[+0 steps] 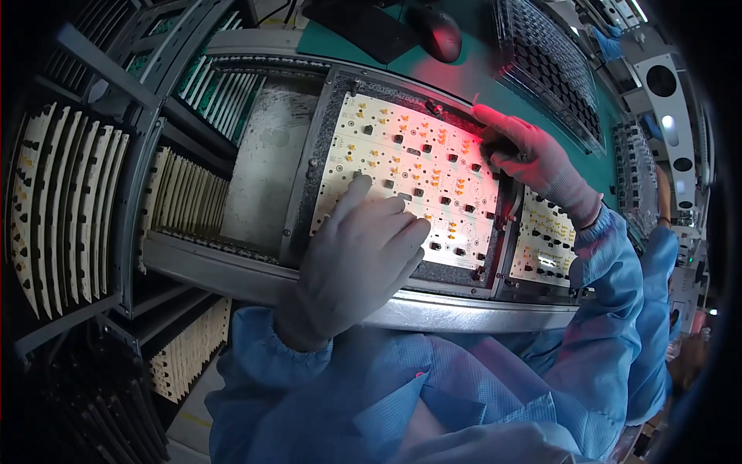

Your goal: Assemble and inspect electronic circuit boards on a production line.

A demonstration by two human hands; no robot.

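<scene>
A white circuit board [433, 166] with rows of small black and orange parts lies in a dark carrier frame [308, 166] in front of me. My left hand [359, 251], in a pale glove, is over the board's near left part. Its index finger points out to a small black part, and the other fingers are loosely bent; whether the fingertip touches is hard to tell. At the frame's far right corner is my gloved right hand [529, 151], index finger stretched out and thumb apart from it. Nothing shows in either hand. Red light falls on the board's right side.
A second white board [545, 240] lies to the right on the metal conveyor [464, 312]. Racks of upright boards [69, 209] stand at left. On the green mat are a black mouse [434, 35] and clear trays [549, 66]. Another person's blue sleeve [659, 259] is at far right.
</scene>
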